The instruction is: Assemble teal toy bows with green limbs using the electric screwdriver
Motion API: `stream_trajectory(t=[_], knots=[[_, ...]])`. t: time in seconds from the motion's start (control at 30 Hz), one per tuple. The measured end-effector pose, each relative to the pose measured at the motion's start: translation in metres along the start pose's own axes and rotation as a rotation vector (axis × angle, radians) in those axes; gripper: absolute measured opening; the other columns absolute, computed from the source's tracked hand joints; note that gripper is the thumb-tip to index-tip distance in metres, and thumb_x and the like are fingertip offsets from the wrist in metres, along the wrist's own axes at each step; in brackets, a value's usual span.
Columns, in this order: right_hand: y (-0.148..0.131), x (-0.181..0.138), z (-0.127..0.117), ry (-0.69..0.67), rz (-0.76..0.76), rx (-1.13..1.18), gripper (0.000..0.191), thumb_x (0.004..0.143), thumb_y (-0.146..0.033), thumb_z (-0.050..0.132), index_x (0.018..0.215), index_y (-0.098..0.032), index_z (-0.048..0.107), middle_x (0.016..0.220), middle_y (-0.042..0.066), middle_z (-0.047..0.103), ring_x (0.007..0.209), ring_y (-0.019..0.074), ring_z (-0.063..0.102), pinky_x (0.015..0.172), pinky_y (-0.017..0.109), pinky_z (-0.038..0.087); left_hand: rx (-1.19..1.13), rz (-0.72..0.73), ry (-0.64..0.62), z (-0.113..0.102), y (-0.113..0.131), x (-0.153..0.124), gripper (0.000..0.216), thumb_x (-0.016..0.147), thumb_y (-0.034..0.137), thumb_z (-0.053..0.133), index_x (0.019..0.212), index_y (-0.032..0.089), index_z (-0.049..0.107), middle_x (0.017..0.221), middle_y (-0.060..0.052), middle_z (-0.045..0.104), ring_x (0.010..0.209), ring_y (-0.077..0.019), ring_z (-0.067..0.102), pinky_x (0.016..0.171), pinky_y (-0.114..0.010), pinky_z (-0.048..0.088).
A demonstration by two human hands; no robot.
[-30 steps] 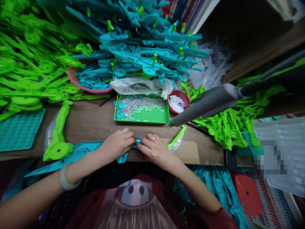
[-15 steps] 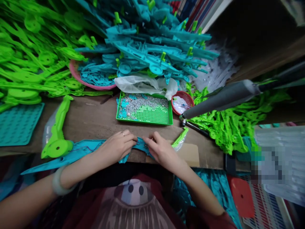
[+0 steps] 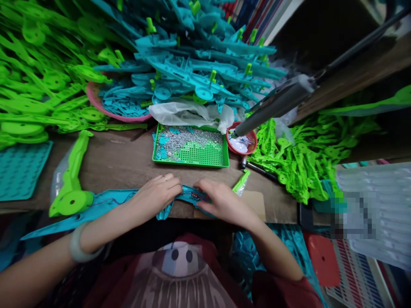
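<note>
Heaps of moulded plastic crowd the far side of a worn wooden workbench (image 3: 122, 160): bright green parts (image 3: 38, 77) piled at far left, teal parts (image 3: 199, 72) stacked at centre, more green pieces (image 3: 302, 158) spilling down the right. Hanging in from the right, a grey powered screwdriver (image 3: 276, 105) now points its tip over the small red basket (image 3: 241, 141); a second ago it hung lower and nearer, close to the green tray (image 3: 221, 161) of tiny screws, so it has swung clear of the work. A long teal plastic piece (image 3: 105, 203) lies along the near edge of the bench, just beside a loose green part (image 3: 72, 182) at left. The left hand (image 3: 157, 194) pinches the teal piece with curled fingers, much as it did a moment earlier. The right hand (image 3: 224, 203) has slid a little to the right and lies curled over the piece, pressing it down; whether its fingers actually grip it cannot be told. Between the hands a small dark fitting (image 3: 194, 195) now shows, uncovered.
</note>
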State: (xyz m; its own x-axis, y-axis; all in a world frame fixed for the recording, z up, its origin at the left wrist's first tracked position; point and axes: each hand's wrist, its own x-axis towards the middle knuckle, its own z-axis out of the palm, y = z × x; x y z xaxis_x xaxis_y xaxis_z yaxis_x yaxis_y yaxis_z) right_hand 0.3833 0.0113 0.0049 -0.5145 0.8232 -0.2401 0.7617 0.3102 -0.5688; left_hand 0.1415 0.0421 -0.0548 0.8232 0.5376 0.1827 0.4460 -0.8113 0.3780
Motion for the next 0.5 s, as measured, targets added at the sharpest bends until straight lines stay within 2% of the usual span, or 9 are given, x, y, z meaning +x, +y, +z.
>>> stream_trajectory(t=[0.1,0.2,0.23,0.3,0.4,0.43,0.5], knots=[[0.000,0.000,-0.002,-0.070,-0.009,-0.200,0.010,0.094,-0.012,0.057,0.096,-0.016,0.065,0.086,0.007,0.067,0.077,0.0175,0.058,0.069,0.030,0.037,-0.016,-0.005,-0.007,0.000,0.000,0.000,0.017,0.102,0.017,0.046,0.091,0.019,0.060,0.090,-0.003,0.061,0.084,-0.0202,0.050,0.074,-0.032,0.040],[0.004,0.009,-0.009,0.018,-0.013,-0.201,0.015,0.096,-0.015,0.057,0.085,-0.015,0.067,0.080,0.007,0.066,0.082,0.0195,0.056,0.073,0.032,0.039,0.006,0.001,-0.007,0.000,0.000,0.000,0.016,0.101,0.016,0.047,0.091,0.019,0.060,0.089,-0.003,0.061,0.083,-0.0203,0.050,0.073,-0.032,0.039],[0.005,0.013,-0.012,0.043,-0.009,-0.137,0.015,0.096,-0.015,0.057,0.085,-0.016,0.067,0.080,0.007,0.066,0.085,0.0200,0.057,0.075,0.032,0.040,0.015,0.003,-0.005,0.001,0.000,0.000,0.016,0.101,0.016,0.047,0.091,0.019,0.060,0.088,-0.003,0.060,0.083,-0.0204,0.050,0.073,-0.032,0.039],[0.006,0.021,-0.017,0.027,0.004,0.130,0.013,0.096,-0.016,0.056,0.089,-0.016,0.066,0.082,0.005,0.067,0.087,0.0187,0.059,0.078,0.031,0.044,0.027,0.006,0.009,0.001,0.000,0.000,0.016,0.100,0.015,0.048,0.091,0.019,0.060,0.087,-0.003,0.060,0.083,-0.0207,0.050,0.072,-0.032,0.038],[0.004,0.025,-0.018,-0.170,0.034,0.613,0.011,0.098,-0.019,0.052,0.103,-0.017,0.061,0.085,0.000,0.067,0.074,0.0131,0.064,0.072,0.028,0.051,0.021,0.005,0.049,0.003,0.001,0.000,0.018,0.100,0.014,0.048,0.086,0.019,0.059,0.084,-0.003,0.058,0.081,-0.0208,0.049,0.071,-0.032,0.037],[0.001,0.024,-0.016,-0.211,0.048,0.662,0.013,0.098,-0.022,0.053,0.108,-0.017,0.059,0.084,-0.001,0.066,0.070,0.0122,0.064,0.069,0.027,0.052,0.015,0.004,0.061,0.003,0.001,0.000,0.019,0.100,0.014,0.048,0.085,0.019,0.059,0.083,-0.003,0.058,0.080,-0.0208,0.048,0.070,-0.032,0.037],[-0.003,0.019,-0.011,-0.169,0.075,0.492,0.025,0.093,-0.028,0.065,0.114,-0.017,0.058,0.089,0.001,0.066,0.072,0.0136,0.063,0.068,0.027,0.051,0.000,0.005,0.073,0.003,0.002,0.000,0.018,0.099,0.013,0.049,0.086,0.019,0.059,0.084,-0.003,0.058,0.081,-0.0208,0.049,0.071,-0.032,0.037]])
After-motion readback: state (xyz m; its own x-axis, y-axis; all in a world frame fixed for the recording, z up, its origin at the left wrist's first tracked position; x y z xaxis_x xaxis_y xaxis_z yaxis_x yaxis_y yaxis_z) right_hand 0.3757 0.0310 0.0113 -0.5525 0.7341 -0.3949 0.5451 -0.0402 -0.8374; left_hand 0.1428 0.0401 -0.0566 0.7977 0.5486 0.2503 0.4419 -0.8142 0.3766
